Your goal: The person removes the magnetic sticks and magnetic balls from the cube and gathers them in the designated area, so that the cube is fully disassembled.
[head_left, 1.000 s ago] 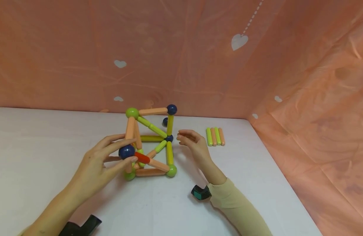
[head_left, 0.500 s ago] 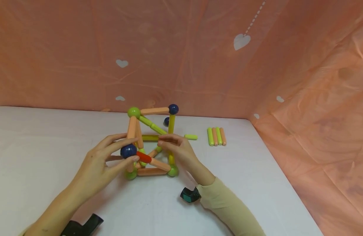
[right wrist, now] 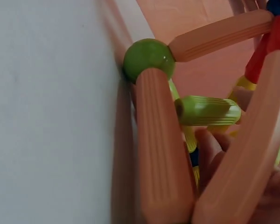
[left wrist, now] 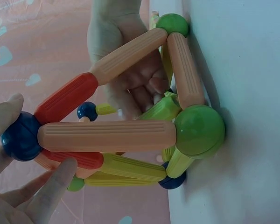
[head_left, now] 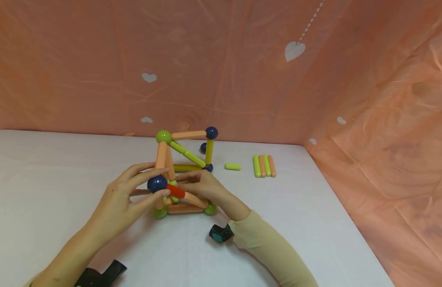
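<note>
A frame of ribbed toy building rods and balls (head_left: 188,135) stands on the white table. My left hand (head_left: 124,195) grips the dark blue ball (head_left: 157,183) at its upper front corner, where red rods (left wrist: 67,97) join. My right hand (head_left: 203,187) reaches inside the frame from the right. Its fingers are curled around a light green rod (right wrist: 207,110), just behind the front orange rods (right wrist: 252,130). In the left wrist view, the curled fingers of that hand (left wrist: 140,88) show beside the light green rod. Green balls (left wrist: 199,132) form the lower front corners.
One light green rod (head_left: 233,166) lies loose to the right of the frame. Farther right, several green and orange rods (head_left: 264,166) lie in a row. A spare dark blue ball (head_left: 203,148) sits behind the frame. An orange cloth (head_left: 221,71) hangs behind the table.
My right hand has moved left from beside the frame into it. The loose light green rod came into view where that hand was. My left hand keeps its grip on the blue ball.
</note>
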Available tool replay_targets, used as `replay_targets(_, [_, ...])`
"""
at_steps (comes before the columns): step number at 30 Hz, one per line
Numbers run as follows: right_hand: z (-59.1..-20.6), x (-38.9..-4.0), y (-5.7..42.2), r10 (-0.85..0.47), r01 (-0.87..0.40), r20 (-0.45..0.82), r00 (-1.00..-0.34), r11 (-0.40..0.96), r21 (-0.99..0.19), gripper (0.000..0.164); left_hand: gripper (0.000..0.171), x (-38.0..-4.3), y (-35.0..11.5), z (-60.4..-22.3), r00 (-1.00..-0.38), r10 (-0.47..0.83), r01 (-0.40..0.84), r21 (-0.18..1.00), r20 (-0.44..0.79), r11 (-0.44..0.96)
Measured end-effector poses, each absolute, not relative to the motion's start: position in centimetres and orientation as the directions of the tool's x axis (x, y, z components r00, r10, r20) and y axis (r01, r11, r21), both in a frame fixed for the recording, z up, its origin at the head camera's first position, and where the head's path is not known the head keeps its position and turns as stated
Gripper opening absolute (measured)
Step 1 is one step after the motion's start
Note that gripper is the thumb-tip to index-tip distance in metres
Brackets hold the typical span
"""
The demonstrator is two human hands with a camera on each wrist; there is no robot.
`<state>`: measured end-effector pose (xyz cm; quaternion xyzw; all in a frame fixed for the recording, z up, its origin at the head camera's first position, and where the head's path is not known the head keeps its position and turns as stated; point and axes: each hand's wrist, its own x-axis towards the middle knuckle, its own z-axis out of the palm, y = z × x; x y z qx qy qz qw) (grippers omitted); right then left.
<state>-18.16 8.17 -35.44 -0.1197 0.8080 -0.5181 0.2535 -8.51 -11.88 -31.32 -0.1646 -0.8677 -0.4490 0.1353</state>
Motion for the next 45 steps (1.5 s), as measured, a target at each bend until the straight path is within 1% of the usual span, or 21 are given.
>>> replay_targets(3, [-35.7, -18.2, 8.2, -0.444, 0.041, -0.281, -0.851, 0.476, -0.878, 0.025, 0.046, -8.5, -11.8, -31.4, -0.908, 0.164, 0.409, 0.735, 0.385, 0.541])
replay_targets(6, [-35.8, -18.0, 8.7, -0.438, 0.006, -0.246, -0.865, 0.481, -0.877, 0.026, 0.046, -8.5, -11.7, -31.4, -0.909, 0.170, 0.410, 0.736, 0.381, 0.539])
replay_targets(12, [-35.2, -17.4, 10.7, -0.428, -0.002, -0.185, -0.885, 0.400, -0.917, 0.031, 0.047, -8.4, -11.8, -31.3, -0.907, 0.180, 0.415, 0.735, 0.381, 0.537])
replay_targets(20, [-34.9, -17.3, 12.0, -0.436, -0.124, -0.036, -0.899, 0.333, -0.935, 0.029, 0.046, -8.4, -12.0, -31.3, -0.902, 0.179, 0.423, 0.725, 0.392, 0.544])
replay_targets(24, [-35.3, -17.4, 12.4, -0.439, -0.165, 0.025, -0.898, 0.283, -0.945, 0.029, 0.046, -8.4, -12.0, -31.4, -0.896, 0.176, 0.434, 0.718, 0.408, 0.544])
replay_targets(27, [-35.4, -17.4, 12.8, -0.409, -0.177, 0.057, -0.911, 0.261, -0.949, 0.030, 0.045, -8.4, -11.9, -31.4, -0.893, 0.174, 0.438, 0.714, 0.415, 0.546])
replay_targets(31, [-35.3, -17.6, 13.7, -0.331, -0.148, 0.068, -0.941, 0.222, -0.964, 0.030, 0.046, -8.4, -11.9, -31.4, -0.895, 0.172, 0.434, 0.715, 0.411, 0.548])
replay_targets(39, [-35.5, -18.9, 16.7, -0.156, -0.046, 0.031, -0.987, 0.094, -0.995, 0.035, 0.046, -8.5, -11.8, -31.3, -0.894, 0.169, 0.436, 0.717, 0.416, 0.544])
replay_targets(42, [-35.7, -19.4, 17.9, -0.071, -0.015, 0.007, -0.997, 0.116, -0.993, 0.036, 0.046, -8.5, -11.8, -31.4, -0.890, 0.172, 0.444, 0.715, 0.422, 0.540])
replay_targets(45, [-36.0, -19.8, 18.7, -0.006, 0.040, -0.041, -0.999, 0.178, -0.983, 0.035, 0.046, -8.5, -11.8, -31.4, -0.888, 0.174, 0.447, 0.714, 0.425, 0.538])
